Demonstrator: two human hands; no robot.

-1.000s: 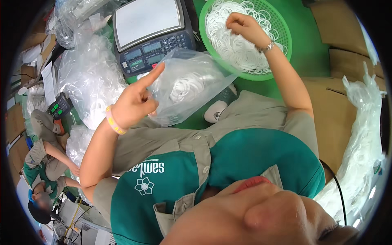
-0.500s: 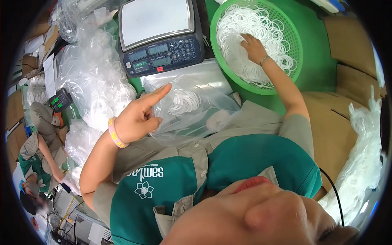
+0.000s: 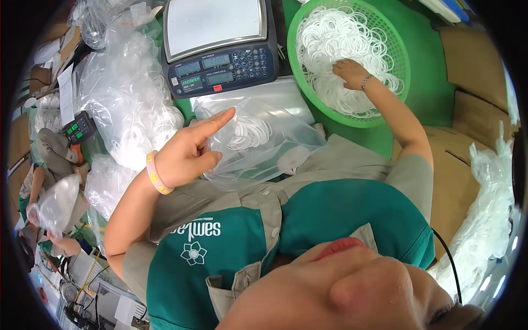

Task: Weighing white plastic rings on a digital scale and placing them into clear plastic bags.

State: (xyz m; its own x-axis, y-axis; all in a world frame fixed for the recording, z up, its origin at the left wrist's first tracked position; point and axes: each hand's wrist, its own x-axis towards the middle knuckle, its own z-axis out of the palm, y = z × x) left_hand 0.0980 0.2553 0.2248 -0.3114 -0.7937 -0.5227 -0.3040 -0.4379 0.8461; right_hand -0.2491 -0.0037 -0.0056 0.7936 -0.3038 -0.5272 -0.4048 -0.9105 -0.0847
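My left hand (image 3: 184, 154) is closed on the near-left edge of a clear plastic bag (image 3: 291, 144), its index finger stretched out along the mouth and its other fingers curled. Inside the bag lies a small heap of white rings (image 3: 248, 133). Over at the right, my right hand (image 3: 352, 75) rests on a large pile of thin white rings (image 3: 335, 38) in a round green basket (image 3: 405, 71). Its fingers are apart and slightly bent, touching the rings; what lies under the palm is hidden.
A counting scale (image 3: 220, 71) with a bare steel plate stands beyond the bag. Large clear bags of white rings (image 3: 126, 104) are heaped at the left. Cardboard boxes (image 3: 476, 71) and clear plastic (image 3: 484, 209) are on the right. A co-worker (image 3: 41, 192) holds a clear bag (image 3: 59, 204) far left.
My right hand has drawn a little nearer and to the right across the rings. My left hand keeps its place at the bag. The co-worker at the left now holds up a clear bag.
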